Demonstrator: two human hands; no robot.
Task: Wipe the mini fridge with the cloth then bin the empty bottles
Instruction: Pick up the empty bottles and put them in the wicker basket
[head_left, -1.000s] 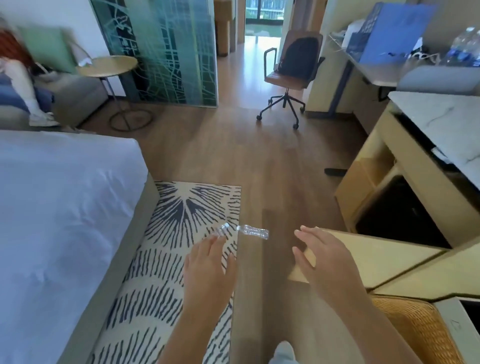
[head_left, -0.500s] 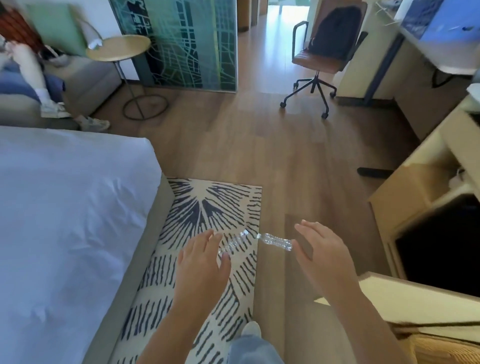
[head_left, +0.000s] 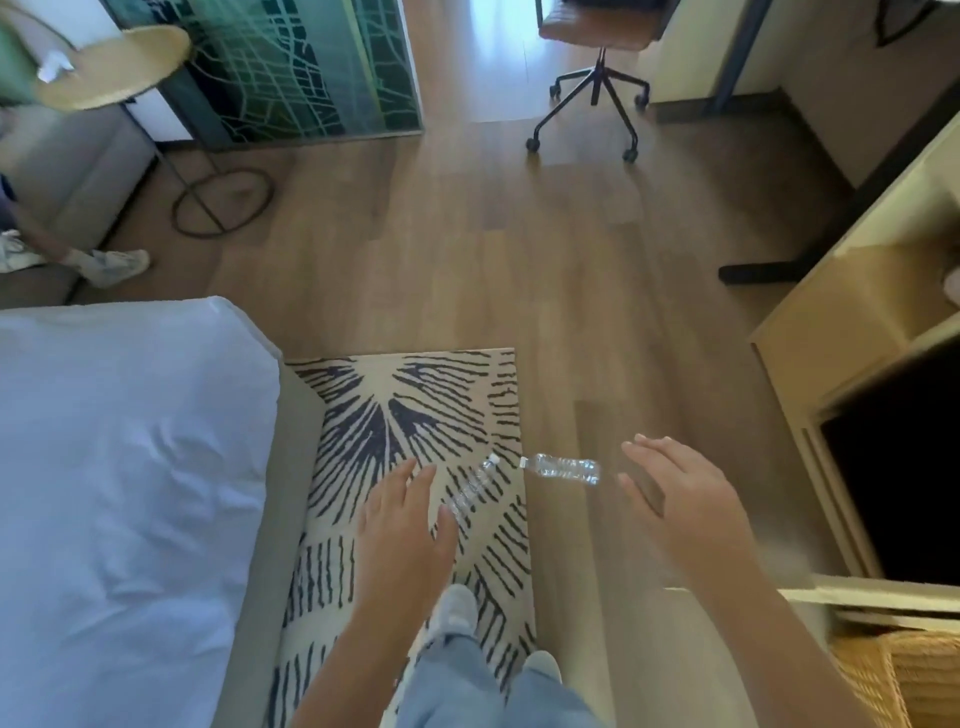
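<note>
Legs (head_left: 467, 686) in jeans have come into view since the earlier frame. Left hand (head_left: 405, 530) and right hand (head_left: 685, 504), lower now, are spread, holding nothing. Two empty bottles lie just beyond: first bottle (head_left: 470, 491) on the rug (head_left: 395, 405) by the left thumb, second bottle (head_left: 563, 469) on the floor (head_left: 519, 234) between the hands.

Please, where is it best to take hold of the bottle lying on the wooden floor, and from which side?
Take the bottle around the middle of its ribbed body, with the right hand coming from above. It lies flat on the wooden floor, cap toward the rug, base toward that hand, so the grip can close across its width. It looks empty, so hold lightly.
</note>
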